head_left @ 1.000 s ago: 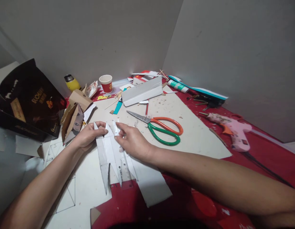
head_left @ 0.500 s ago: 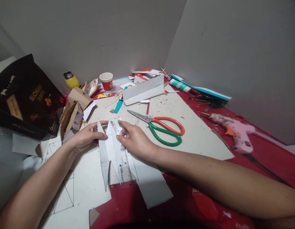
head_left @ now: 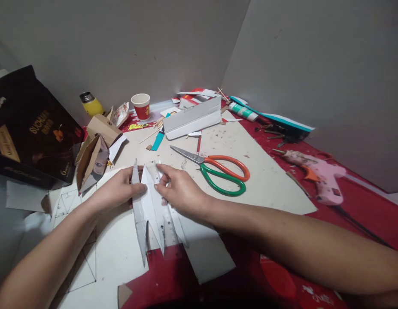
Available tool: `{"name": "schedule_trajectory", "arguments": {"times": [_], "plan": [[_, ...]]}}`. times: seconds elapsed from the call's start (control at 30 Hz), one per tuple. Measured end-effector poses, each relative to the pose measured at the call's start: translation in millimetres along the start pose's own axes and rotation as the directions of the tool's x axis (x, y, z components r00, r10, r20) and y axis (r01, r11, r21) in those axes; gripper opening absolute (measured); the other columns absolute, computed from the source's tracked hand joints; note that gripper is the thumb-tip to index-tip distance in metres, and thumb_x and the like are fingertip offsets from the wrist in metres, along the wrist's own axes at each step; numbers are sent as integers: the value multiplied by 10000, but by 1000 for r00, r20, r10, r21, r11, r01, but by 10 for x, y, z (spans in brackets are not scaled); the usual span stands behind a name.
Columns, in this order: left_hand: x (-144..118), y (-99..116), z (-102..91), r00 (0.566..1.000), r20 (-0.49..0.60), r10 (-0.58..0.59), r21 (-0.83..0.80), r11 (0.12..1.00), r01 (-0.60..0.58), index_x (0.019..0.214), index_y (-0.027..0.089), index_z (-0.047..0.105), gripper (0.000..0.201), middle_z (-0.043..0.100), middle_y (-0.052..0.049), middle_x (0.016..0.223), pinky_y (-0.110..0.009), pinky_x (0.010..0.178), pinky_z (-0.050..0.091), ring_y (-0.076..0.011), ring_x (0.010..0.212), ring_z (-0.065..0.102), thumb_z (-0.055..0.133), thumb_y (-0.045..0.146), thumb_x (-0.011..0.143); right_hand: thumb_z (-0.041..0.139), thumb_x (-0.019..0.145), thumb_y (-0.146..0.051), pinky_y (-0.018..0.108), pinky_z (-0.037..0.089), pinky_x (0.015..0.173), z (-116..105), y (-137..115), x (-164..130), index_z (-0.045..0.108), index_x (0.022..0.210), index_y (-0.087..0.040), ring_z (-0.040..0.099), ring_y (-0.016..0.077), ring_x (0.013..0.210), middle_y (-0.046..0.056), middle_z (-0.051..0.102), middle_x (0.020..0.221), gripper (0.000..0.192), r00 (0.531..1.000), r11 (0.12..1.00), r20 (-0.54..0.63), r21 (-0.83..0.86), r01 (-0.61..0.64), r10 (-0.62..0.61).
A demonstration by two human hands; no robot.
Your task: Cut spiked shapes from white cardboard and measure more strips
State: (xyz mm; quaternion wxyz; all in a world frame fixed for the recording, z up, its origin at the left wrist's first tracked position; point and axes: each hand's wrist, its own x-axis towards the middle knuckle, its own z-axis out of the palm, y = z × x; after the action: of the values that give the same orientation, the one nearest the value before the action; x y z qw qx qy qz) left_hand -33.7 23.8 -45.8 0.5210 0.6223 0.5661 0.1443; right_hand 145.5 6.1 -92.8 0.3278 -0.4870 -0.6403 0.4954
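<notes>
My left hand pinches the left side of a folded white cardboard piece with pointed tips at both ends. The thumb lies on its face; some fingertips are hidden behind. My right hand grips the piece's right part between thumb and fingers. A clear plastic ruler shows against the piece, partly hidden by it and by my right hand; whether my fingers also hold the ruler is unclear. A flat cardboard strip lies under my right wrist. Scissors with orange and green handles lie beyond my right hand.
A pink glue gun lies at the right on the red table cover. A paper cup, a yellow bottle and a folded white card are at the back. A black box stands left, near cut cardboard.
The cardboard piece has folded more, its left flap now narrower and turned edge-on. My left fingers have shifted slightly around it. The view has moved a little.
</notes>
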Motion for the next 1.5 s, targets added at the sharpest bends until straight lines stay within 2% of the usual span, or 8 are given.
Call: {"name": "schedule_trajectory", "arguments": {"times": [0.17, 0.3, 0.53, 0.8, 0.97, 1.07, 1.2, 1.5], "plan": [[-11, 19, 35, 976, -175, 131, 261, 962, -83, 1254, 177, 595, 527, 716, -56, 1024, -337, 750, 527, -254, 919, 657, 564, 187, 728, 547, 859, -119, 201, 439, 427, -2, -20, 0, 451, 1400, -94, 594, 71, 416, -33, 549, 771, 550, 1000, 1000, 4, 9, -15, 15], [-6, -3, 59, 943, -300, 146, 331, 943, -40, 1462, 107, 360, 765, 537, -149, 1397, -432, 981, 432, -317, 1184, 545, 554, 227, 732, 543, 856, -115, 208, 445, 438, -4, -25, -4, 454, 1394, -92, 594, 73, 419, -32, 550, 767, 546, 1000, 1000, 5, -2, -18, 18], [-94, -18, 249, 865, -406, 295, 424, 899, -108, 1550, 284, 14, 955, 382, -121, 1532, -410, 908, 479, -331, 1208, 553, 560, 204, 770, 515, 871, -162, 201, 428, 423, 15, 23, 0, 455, 1374, -131, 592, 82, 419, -43, 558, 719, 508, 1000, 1000, 14, -12, 25, -25], [-41, -72, 332, 890, -266, 370, 597, 788, -149, 1548, 255, 90, 870, 244, -101, 1599, -447, 989, 435, -336, 1362, 404, 496, 138, 788, 498, 826, -108, 198, 424, 447, 28, 8, 11, 537, 1256, -130, 602, 94, 440, -50, 557, 678, 432, 997, 994, 20, -76, 78, -77], [-20, -115, 239, 891, -311, 330, 454, 875, -166, 1550, 264, 123, 921, 310, -102, 1574, -390, 998, 413, -317, 1327, 449, 529, 103, 738, 513, 854, -149, 200, 436, 435, 38, 15, 3, 449, 1389, -131, 589, 79, 418, -29, 580, 763, 539, 999, 1000, 28, 10, -14, 14], [-13, -140, 160, 894, -354, 274, 306, 937, -167, 1545, 320, 131, 979, 415, -127, 1507, -321, 789, 484, -261, 977, 656, 587, 105, 705, 538, 851, -140, 199, 424, 409, 7, -11, 8, 454, 1393, -135, 576, 67, 411, -19, 571, 813, 549, 996, 990, 25, 111, -84, 82], [17, -132, 89, 927, -350, 139, 131, 986, -98, 1534, 327, 158, 966, 608, -94, 1249, -242, 536, 411, -100, 546, 522, 581, 108, 693, 531, 846, -108, 191, 398, 341, -86, -97, 45, 437, 1396, -117, 559, 65, 402, -23, 528, 813, 558, 984, 964, -2, 197, -177, 181], [96, -110, 20, 958, -285, -35, -352, 933, -71, 1440, 204, 350, 893, 674, -28, 922, -214, 462, 379, -78, 477, 494, 638, 101, 601, 545, 844, -69, 189, 412, 338, -345, -287, 140, 451, 1364, -84, 537, 66, 436, -39, 512, 759, 529, 973, 957, -103, 232, -176, 204]]}}
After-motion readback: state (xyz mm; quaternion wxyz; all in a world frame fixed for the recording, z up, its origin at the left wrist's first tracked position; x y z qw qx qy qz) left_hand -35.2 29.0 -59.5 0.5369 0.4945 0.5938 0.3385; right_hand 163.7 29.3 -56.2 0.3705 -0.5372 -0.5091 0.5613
